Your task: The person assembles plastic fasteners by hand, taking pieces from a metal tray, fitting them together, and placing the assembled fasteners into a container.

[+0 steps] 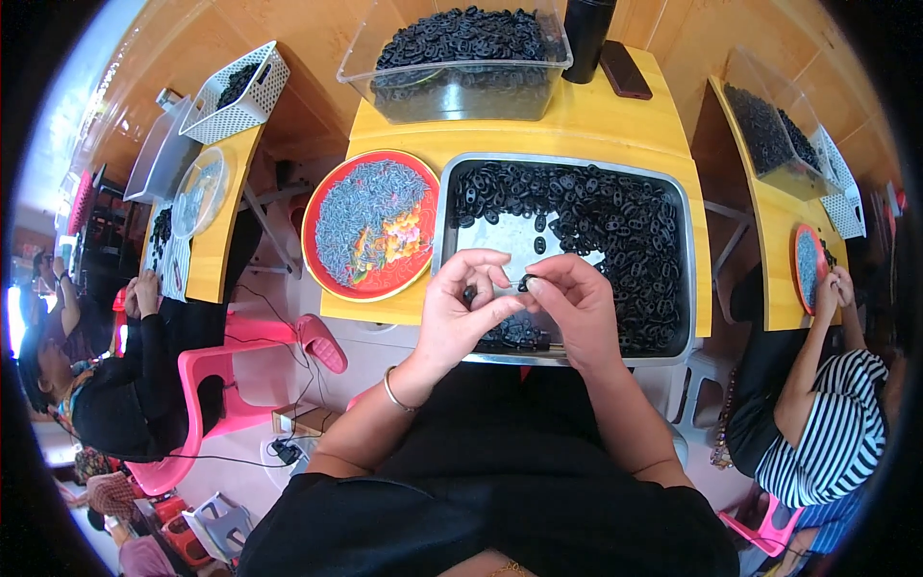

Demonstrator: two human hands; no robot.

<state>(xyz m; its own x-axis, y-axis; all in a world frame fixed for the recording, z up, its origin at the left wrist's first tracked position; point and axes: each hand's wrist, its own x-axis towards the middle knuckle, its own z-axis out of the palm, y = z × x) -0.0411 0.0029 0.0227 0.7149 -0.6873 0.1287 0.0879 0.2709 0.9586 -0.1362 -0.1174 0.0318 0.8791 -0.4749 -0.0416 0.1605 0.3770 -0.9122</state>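
Observation:
My left hand [463,310] and my right hand [579,306] are close together over the near side of a metal tray [688,288]. Between my right thumb and fingers is a small black oval plastic piece [525,283]. Another black piece [469,294] lies in my curled left fingers; my left thumb reaches toward the right fingertips. Whether the thumb pinches anything tiny cannot be made out. Many black oval pieces [635,231] with holes fill the tray's back and right. Near my wrists lies a small heap of thin silvery bits [514,331], partly hidden by my hands.
Left of the tray, a red plate [385,279] holds thin silvery pins or screws [365,207]. A clear bin [461,101] of black pieces stands behind, beside a black cylinder [588,38] and a dark phone [625,70]. People work at tables on both sides.

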